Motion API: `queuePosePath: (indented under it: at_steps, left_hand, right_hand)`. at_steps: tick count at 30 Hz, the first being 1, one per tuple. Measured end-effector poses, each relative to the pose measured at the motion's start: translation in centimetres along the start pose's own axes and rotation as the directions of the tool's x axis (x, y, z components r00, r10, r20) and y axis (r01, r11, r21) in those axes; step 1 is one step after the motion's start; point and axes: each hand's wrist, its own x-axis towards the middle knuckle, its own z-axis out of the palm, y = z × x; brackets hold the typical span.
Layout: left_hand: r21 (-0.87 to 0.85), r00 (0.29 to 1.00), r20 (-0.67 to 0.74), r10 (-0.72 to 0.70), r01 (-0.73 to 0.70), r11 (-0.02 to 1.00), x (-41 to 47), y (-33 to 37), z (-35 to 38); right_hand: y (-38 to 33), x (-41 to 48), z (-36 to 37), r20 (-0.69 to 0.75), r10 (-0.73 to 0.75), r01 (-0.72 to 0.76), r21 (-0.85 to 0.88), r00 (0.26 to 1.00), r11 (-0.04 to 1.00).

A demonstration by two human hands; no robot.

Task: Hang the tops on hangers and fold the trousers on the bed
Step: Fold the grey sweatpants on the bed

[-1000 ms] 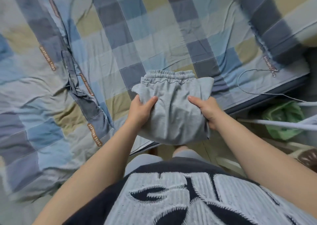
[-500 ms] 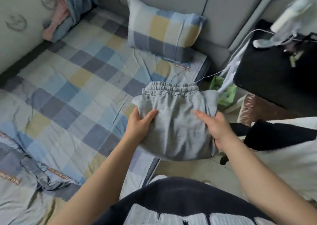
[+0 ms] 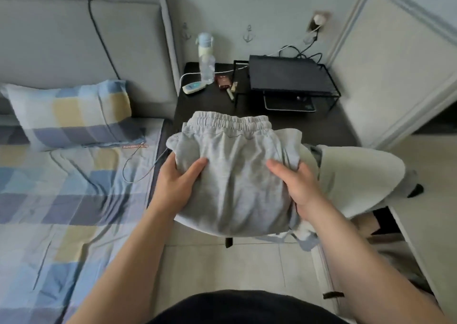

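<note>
Folded trousers (image 3: pixel 235 175) sit between the hands, left hand (image 3: pixel 175 187) gripping their left edge and right hand (image 3: pixel 299 187) their right, over the floor (image 3: pixel 222 262) just right of the bed (image 3: pixel 74 200). The pillow (image 3: pixel 71 116) lies at the bed's far end against the headboard (image 3: pixel 74 39). The bedside table (image 3: pixel 197 106) stands behind the trousers, with a bottle (image 3: pixel 206 59) at its back left and a wire rack (image 3: pixel 286 81) to the right of that.

Checked pillow (image 3: pixel 74 116) leans against grey padded headboard (image 3: pixel 61 39). Black bedside table (image 3: pixel 202 106): clear water bottle (image 3: pixel 205 59) upright, white corded controller (image 3: pixel 194 87) just beside it, black wire shelf (image 3: pixel 286 76) to its right. Wall socket (image 3: pixel 319 21) above, plug in.
</note>
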Motion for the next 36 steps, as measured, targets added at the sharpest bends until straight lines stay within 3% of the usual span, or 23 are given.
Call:
queuePosePath:
  at_steps: [6,12,19,24,31,36]
  left_hand:
    - [0.018,0.963,0.245,0.114,-0.122,0.992,-0.2,7.3,15.9]
    - [0.066,0.832,0.529,0.170,-0.240,0.969,-1.9,11.8,30.5]
    - [0.103,0.593,0.797,0.117,-0.324,0.940,-5.2,13.4,45.7]
    - [0.074,0.358,0.931,0.072,-0.377,0.923,-7.4,13.3,56.8]
    - [0.132,0.138,0.987,-0.079,-0.429,0.894,-7.9,12.3,69.8]
    - [0.080,-0.019,0.995,-0.099,-0.441,0.894,-8.3,11.5,78.3]
  right_hand:
    - [-2.7,-1.1,-16.2,-0.230,-0.019,0.040,0.085,0.973,0.996]
    - [-2.7,-4.9,-28.6,-0.499,0.058,0.040,0.184,0.865,0.982]
    - [-0.4,-9.6,-38.5,-0.767,0.139,0.093,0.251,0.626,0.964]
    - [1.8,-10.5,-44.1,-0.908,0.182,0.145,0.252,0.377,0.957]
    - [4.7,-8.0,-50.6,-0.947,0.311,0.136,0.320,0.082,0.938]
    - [6.0,-6.2,-55.3,-0.925,0.380,0.173,0.371,-0.020,0.912]
